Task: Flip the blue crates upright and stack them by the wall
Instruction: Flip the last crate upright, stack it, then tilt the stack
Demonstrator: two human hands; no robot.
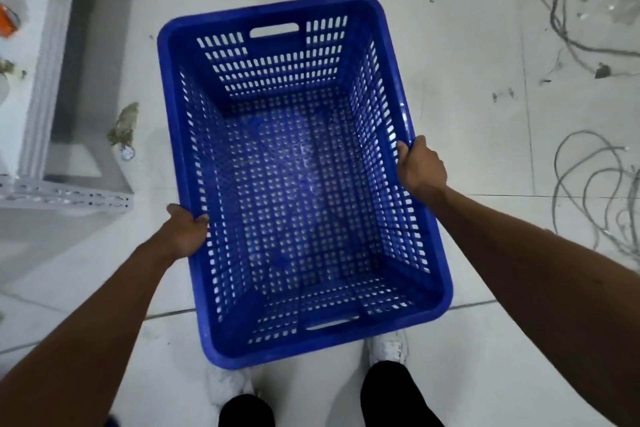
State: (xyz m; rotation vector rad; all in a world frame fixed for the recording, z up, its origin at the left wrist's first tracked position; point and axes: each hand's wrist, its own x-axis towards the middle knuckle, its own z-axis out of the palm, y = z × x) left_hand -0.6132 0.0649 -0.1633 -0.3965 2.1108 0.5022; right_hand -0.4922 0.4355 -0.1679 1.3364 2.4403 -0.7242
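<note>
Standing on the pale tiled floor (467,114), we held the blue crate (294,184) upright, its open side up, just above our shoes (388,347). Our left hand (185,230) gripped its left rim and our right hand (420,166) its right rim, fingers curled over the edges. Grey cables (595,184) lay to the right.

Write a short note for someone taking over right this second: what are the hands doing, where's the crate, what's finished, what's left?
Left hand: grips the blue crate by its left rim.
Right hand: grips the right rim.
Crate: open side up, empty, its near end over the toes of the white shoes.
Done: this crate is upright.
Left: carry and stack it; no stack or other crates in view. Loose cables lie on the floor to the right.
</note>
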